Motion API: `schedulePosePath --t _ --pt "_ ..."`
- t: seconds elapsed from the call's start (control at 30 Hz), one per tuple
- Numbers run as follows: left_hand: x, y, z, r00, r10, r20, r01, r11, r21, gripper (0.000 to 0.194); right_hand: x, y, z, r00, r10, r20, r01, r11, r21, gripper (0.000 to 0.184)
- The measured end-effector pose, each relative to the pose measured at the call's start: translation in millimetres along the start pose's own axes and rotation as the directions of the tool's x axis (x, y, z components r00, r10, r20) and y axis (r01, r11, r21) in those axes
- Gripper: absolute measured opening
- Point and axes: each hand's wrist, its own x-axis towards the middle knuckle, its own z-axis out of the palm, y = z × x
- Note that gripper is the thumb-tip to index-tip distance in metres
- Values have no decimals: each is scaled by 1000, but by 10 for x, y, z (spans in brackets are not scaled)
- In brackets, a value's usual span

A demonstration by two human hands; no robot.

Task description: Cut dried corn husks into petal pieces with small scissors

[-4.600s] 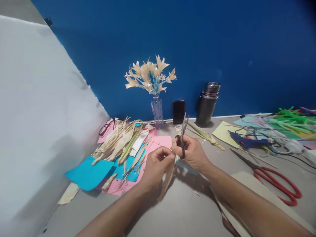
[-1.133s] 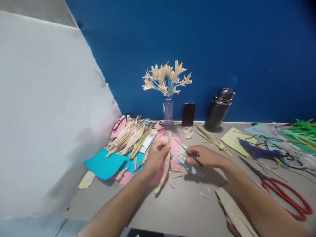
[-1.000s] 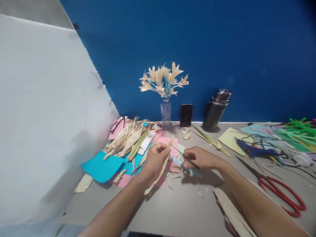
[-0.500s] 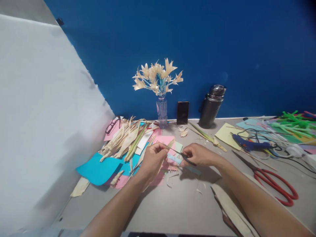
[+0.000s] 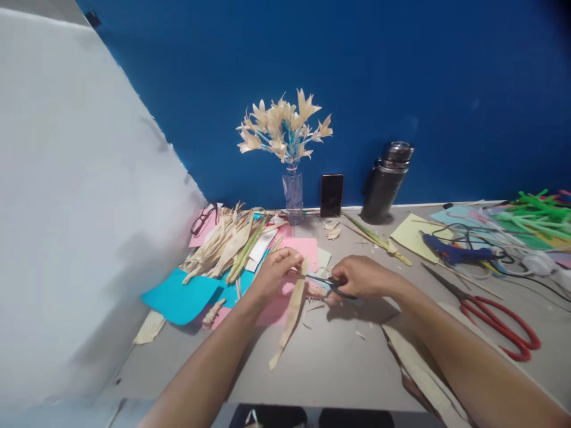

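Note:
My left hand (image 5: 277, 270) pinches a long pale strip of dried corn husk (image 5: 292, 318) near its upper end, and the strip hangs down toward the table's front. In my right hand (image 5: 354, 278) is a small pair of dark scissors (image 5: 333, 283), its fingers closed round the handles. The blades point left and meet the husk strip close to my left fingertips; whether they cut into it I cannot tell. Below the hands lie pink paper (image 5: 276, 312) and small husk scraps (image 5: 312, 309).
Left lie a husk pile (image 5: 223, 241) and blue paper (image 5: 178, 297). Behind stand a bottle (image 5: 293, 199) of husk flowers (image 5: 285, 125), a phone (image 5: 332, 195) and a flask (image 5: 387, 181). Right are a glue gun (image 5: 455, 249), green pipe cleaners (image 5: 535, 217) and red-handled scissors (image 5: 495, 321).
The husk strip now hangs lengthwise from my left hand across the scissor blades. The blades have turned from a slant to nearly level. My view has tilted slightly downward.

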Motion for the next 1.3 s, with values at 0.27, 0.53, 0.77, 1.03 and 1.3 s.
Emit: schedulePosePath --t 0.27,0.53,0.77,1.03,1.3 --pt "61 -168 104 989 -11 -147 20 998 66 17 71 64 125 994 6 -105 -23 987 -160 25" --pt "167 -181 15 970 -17 -242 -35 977 -209 33 169 83 123 932 144 -332 -143 989 29 31" --pt "-19 -237 301 990 -143 4 131 901 -413 27 248 -70 344 938 142 -316 225 444 868 37" --pt "-28 -319 280 984 -149 100 179 858 -482 28 220 -125 333 906 225 -359 227 457 860 28" --pt "-98 -337 389 992 -113 53 124 919 -373 30 205 -247 404 881 298 -369 249 372 894 26"
